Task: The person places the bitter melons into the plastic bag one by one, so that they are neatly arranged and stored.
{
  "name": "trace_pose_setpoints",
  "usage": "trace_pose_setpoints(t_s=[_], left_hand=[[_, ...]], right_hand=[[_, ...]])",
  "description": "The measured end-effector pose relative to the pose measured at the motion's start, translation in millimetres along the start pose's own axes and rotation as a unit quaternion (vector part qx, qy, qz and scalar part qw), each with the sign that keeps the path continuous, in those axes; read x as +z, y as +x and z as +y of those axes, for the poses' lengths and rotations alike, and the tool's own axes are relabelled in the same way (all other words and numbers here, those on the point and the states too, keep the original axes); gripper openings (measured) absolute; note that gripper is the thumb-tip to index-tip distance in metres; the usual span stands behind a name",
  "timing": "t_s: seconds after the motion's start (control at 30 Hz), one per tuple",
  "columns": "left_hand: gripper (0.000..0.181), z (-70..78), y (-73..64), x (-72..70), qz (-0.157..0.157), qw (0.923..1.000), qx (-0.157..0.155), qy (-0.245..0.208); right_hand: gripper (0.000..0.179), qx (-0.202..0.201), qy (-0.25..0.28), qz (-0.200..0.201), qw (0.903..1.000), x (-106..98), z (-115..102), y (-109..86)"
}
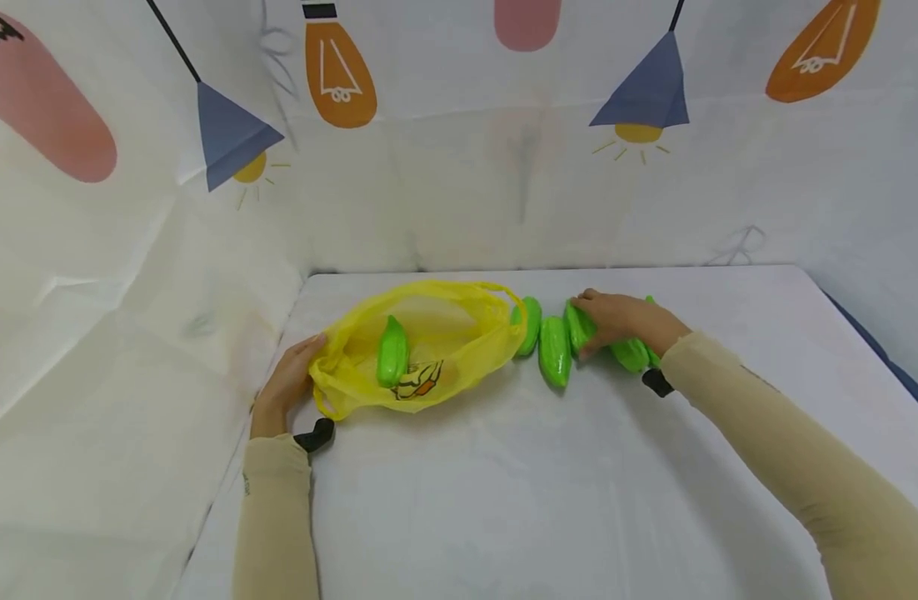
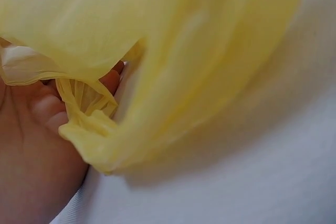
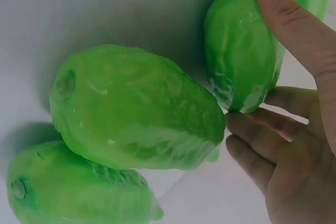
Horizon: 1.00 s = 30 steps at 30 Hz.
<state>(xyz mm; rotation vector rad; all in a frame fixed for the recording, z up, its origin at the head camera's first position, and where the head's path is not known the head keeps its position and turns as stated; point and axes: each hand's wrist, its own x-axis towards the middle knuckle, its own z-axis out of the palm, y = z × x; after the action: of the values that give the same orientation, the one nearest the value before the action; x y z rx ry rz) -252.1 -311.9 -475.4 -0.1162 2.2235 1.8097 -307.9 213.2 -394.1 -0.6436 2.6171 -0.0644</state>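
A thin yellow plastic bag [image 1: 455, 379] with loop handles lies on the table, its mouth spread wide. My left hand [image 1: 286, 379] holds the bag's left end, with the gathered handle across the fingers in the left wrist view; the bag partly hides them. One glossy green fruit [image 1: 392, 354] lies in the bag's mouth. On the right, my right hand [image 1: 627, 323] grips another green fruit [image 3: 239, 45], oblong and ridged, between thumb and fingers. Two more, a near green fruit [image 1: 554, 350] and a far green fruit [image 1: 530, 325], lie between that hand and the bag.
Beneath and right of the right hand lie more green fruit [image 3: 139, 106], side by side. A white cloth covers the table [image 1: 489, 500]. Behind it hangs a white curtain [image 1: 444, 192] printed with lamps and bulbs. Black wrist pieces [image 1: 316, 436] show at both cuffs.
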Motion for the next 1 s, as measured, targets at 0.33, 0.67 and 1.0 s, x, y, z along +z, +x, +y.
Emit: trace_pose_setpoints(t_s=[0.33, 0.67, 1.0], left_hand=[[0.074, 1.5, 2.1, -0.1, 0.004, 1.0, 0.006, 0.004], [0.075, 5.2, 2.8, -1.7, 0.006, 0.9999, 0.009, -0.004], [0.073, -3.1, 5.9, -0.5, 0.004, 0.9999, 0.0, -0.01]], right_hand=[[0.106, 0.003, -0.001, -0.018, 0.9998, -6, 4, 1.0], [0.104, 0.012, 0.002, -0.021, 0.9997, -12, 4, 4.2], [0.089, 0.003, 0.038, -0.01, 0.9992, -6, 9, 10.3]])
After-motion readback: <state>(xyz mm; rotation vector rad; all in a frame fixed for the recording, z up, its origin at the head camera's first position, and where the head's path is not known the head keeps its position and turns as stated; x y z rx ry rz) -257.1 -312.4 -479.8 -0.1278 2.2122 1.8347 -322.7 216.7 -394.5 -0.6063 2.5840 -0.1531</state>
